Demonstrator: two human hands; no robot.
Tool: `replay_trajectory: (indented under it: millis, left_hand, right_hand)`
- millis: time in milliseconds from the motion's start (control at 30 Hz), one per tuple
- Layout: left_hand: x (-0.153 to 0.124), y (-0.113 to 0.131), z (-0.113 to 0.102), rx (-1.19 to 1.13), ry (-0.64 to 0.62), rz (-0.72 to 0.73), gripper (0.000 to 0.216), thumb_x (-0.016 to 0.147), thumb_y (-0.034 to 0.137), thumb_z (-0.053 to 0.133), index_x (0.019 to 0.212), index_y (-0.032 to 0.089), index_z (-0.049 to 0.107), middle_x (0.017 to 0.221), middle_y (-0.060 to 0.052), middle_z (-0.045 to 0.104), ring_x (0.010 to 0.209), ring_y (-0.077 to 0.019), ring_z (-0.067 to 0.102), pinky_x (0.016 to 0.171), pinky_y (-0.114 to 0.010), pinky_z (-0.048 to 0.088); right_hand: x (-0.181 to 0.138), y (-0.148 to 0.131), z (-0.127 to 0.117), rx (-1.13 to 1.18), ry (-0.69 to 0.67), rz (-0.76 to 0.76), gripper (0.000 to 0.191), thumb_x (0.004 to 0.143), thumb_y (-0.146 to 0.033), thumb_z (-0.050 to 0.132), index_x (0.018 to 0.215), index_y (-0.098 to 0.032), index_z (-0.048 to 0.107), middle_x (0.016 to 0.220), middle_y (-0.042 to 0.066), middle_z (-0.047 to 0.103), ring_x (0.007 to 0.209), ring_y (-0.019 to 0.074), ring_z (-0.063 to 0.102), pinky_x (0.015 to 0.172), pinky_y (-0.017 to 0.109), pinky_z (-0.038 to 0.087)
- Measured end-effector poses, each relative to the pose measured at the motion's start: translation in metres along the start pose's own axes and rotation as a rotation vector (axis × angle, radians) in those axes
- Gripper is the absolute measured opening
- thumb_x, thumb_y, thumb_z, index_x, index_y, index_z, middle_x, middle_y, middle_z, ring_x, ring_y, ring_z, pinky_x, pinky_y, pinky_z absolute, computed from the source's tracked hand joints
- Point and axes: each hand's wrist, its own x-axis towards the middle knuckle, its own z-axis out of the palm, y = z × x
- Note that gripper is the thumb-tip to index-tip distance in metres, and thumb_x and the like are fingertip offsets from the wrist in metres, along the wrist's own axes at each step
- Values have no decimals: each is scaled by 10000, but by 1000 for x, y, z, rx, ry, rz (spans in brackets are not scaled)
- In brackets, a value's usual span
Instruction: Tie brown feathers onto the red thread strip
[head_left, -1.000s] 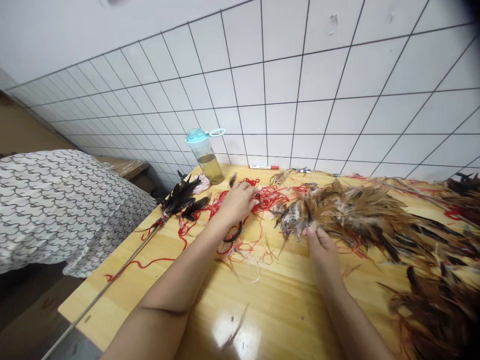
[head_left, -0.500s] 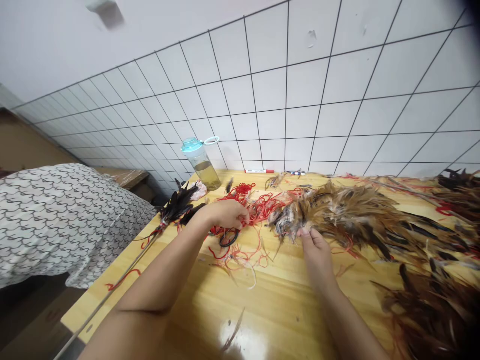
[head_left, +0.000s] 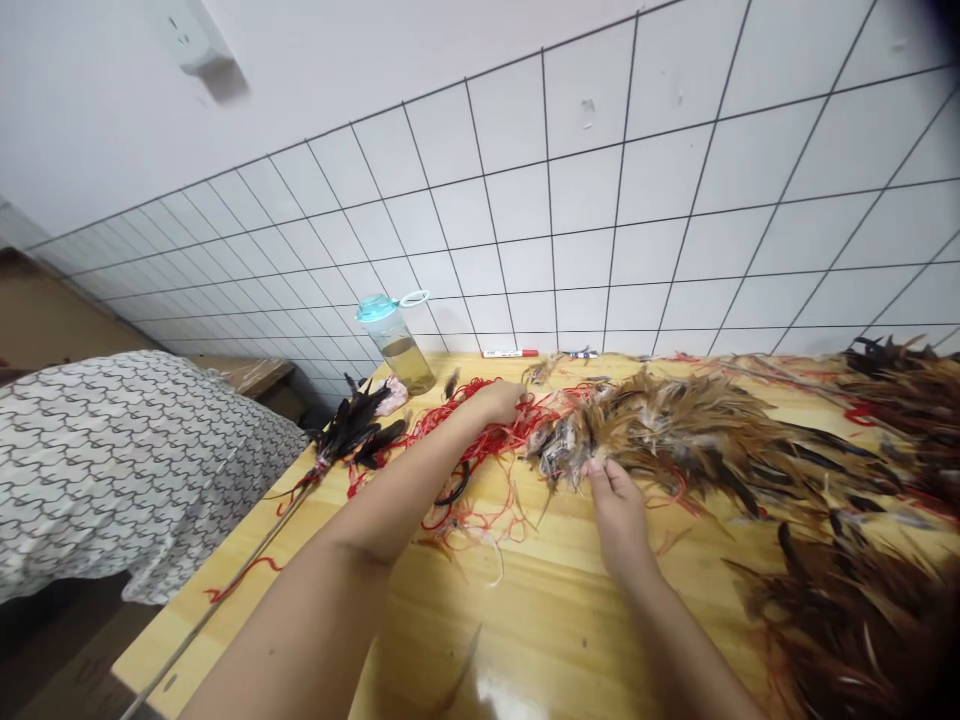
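Note:
My left hand (head_left: 504, 403) reaches into the pile of tangled red string (head_left: 484, 440). Its fingertips are bent down at the pile's far right part and are too small and hidden to show whether they grip any string. To the right, my right hand (head_left: 619, 500) is closed, thumb and forefinger pinching at the pale, fluffy quill end of a bundle of brown feathers (head_left: 690, 420). The bundle lies on the table with its darker tips pointing right. A black-handled loop, perhaps scissors (head_left: 454, 485), lies partly under my left forearm.
On the wooden table (head_left: 547, 620) stands a bottle with a blue lid (head_left: 405, 355). Left lies a stick (head_left: 225, 585) tipped with black feathers (head_left: 349, 425). More dark brown feathers (head_left: 862, 620) are at right. A red-capped marker (head_left: 510, 353) lies by the tiled wall. Patterned cloth (head_left: 150, 470) hangs at left.
My left hand has moved right and away from me across the red string, closer to the feather bundle. My right hand keeps its pinch at the feathers. The camera view has shifted slightly.

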Motion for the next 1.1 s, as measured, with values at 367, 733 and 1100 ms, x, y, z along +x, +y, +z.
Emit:
replay_trajectory:
  millis: [367, 733, 1100]
  left_hand:
    - [45, 9, -44, 6, -161, 91, 553, 533, 110, 709, 1063, 267, 700, 1014, -12, 720, 877, -185, 645, 744, -221, 468]
    - [76, 12, -29, 12, 73, -13, 457, 760, 280, 621, 1209, 203, 592, 1231, -97, 608, 1127, -242, 562, 919, -297, 443]
    - [87, -13, -15, -179, 54, -138, 328, 892, 342, 545, 1172, 171, 564, 1192, -95, 574, 1041, -200, 581, 875, -392, 515]
  right_hand:
    - [3, 6, 2, 13, 20, -26, 373, 772, -542, 500, 663, -188, 539, 665, 11, 565, 688, 164, 498, 677, 270, 372]
    - [3, 7, 4, 4, 11, -23, 362, 785, -523, 483, 675, -185, 549, 681, 16, 572, 691, 172, 508, 685, 280, 377]
    - [1, 5, 5, -41, 7, -16, 371, 792, -523, 477, 669, -183, 560, 685, 22, 584, 691, 173, 516, 681, 275, 385]
